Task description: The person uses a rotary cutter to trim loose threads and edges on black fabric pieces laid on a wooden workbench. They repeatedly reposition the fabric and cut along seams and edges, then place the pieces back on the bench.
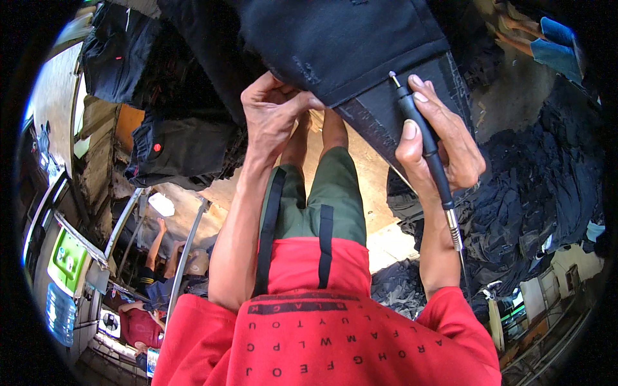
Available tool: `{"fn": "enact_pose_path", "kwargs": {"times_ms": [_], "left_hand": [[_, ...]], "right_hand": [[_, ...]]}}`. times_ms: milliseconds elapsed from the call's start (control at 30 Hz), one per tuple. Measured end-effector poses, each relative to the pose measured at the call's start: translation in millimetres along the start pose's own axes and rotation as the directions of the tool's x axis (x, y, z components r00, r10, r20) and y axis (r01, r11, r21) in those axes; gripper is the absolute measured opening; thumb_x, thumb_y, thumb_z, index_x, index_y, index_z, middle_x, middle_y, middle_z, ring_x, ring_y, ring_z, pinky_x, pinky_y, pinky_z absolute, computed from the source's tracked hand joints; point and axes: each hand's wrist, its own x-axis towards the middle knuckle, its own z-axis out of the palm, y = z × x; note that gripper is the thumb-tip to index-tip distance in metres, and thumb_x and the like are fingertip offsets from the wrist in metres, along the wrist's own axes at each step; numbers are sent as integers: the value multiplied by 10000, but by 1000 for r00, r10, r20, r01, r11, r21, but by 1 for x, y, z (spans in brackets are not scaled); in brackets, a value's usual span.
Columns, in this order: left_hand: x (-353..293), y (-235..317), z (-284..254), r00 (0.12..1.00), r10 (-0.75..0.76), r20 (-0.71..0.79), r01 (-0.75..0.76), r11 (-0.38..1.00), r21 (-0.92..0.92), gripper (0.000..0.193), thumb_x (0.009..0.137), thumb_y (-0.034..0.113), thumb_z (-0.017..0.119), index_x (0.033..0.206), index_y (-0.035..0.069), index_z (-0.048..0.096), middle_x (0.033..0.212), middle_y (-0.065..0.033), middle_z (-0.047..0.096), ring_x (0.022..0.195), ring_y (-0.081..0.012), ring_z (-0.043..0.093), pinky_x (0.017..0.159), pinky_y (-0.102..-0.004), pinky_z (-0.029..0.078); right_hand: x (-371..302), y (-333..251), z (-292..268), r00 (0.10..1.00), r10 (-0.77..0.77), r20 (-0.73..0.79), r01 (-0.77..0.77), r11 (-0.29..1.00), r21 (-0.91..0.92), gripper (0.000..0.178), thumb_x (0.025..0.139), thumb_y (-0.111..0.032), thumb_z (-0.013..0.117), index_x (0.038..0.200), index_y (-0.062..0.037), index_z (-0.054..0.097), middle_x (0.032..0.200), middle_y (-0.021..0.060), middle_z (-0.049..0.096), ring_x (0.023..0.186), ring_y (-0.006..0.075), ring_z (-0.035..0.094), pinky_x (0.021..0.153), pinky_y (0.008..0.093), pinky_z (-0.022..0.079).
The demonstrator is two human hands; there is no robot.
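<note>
My right hand (pixel 454 138) is wrapped around a slim black rotary grinding tool (pixel 436 168), its spring-sleeved cable end pointing back toward my forearm. The tool's small rounded grinding tip (pixel 391 74) lies over the hem of a dark denim garment (pixel 360 45); whether it touches the cloth I cannot tell. A pale scuffed patch (pixel 306 69) shows on the denim near my left hand (pixel 273 116), which pinches the garment's near edge between thumb and fingers. Under the cloth lies a dark, worn board (pixel 376 125), its edge running diagonally between my hands.
Dark garments (pixel 180 145) hang in a heap at left. A large pile of dark clothing (pixel 515 186) fills the right side. Other people (pixel 138 321) are at lower left, near a green container (pixel 66 260). Another person's legs (pixel 547 42) show at upper right.
</note>
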Motion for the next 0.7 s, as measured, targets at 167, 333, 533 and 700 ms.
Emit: {"fn": "enact_pose_path", "kwargs": {"times_ms": [167, 333, 533, 700], "left_hand": [[1, 0, 2, 1000, 18, 10, -17, 997, -75, 255, 885, -141, 803, 1133, -104, 758, 1030, -185, 816, 895, -221, 806, 859, -362, 689], [0, 0, 3, 1000, -1, -10, 0, 997, -73, 266, 873, -159, 799, 1131, -109, 756, 1035, -184, 817, 898, -224, 805, 852, -361, 688], [0, 0, 3, 1000, 3, -8, -3, 1000, -29, 286, 862, -160, 809, 1138, -101, 760, 1029, -177, 817, 899, -225, 804, 851, -358, 688], [0, 0, 2, 1000, -24, -14, 23, 998, -50, 290, 846, -143, 836, 1123, -84, 773, 1023, -164, 821, 900, -208, 801, 869, -350, 681]], "right_hand": [[-3, 2, 0, 1000, 14, -1, -14, 1000, 4, 306, 921, 5, 701, 1215, 55, 771, 1236, 249, 802, 1214, 383, 774, 1064, 455, 613], [-4, 3, -1, 999, 33, -29, -33, 999, -16, 304, 933, 4, 704, 1225, 42, 777, 1234, 243, 804, 1213, 373, 777, 1052, 448, 617], [-3, 3, 0, 996, 59, -65, -62, 996, -56, 311, 904, -5, 724, 1205, 54, 782, 1198, 241, 811, 1173, 369, 789, 1040, 447, 627], [-1, 5, -2, 993, 72, -89, -79, 994, -78, 333, 848, 7, 750, 1171, 80, 780, 1148, 249, 816, 1116, 375, 809, 1022, 447, 642]]}}
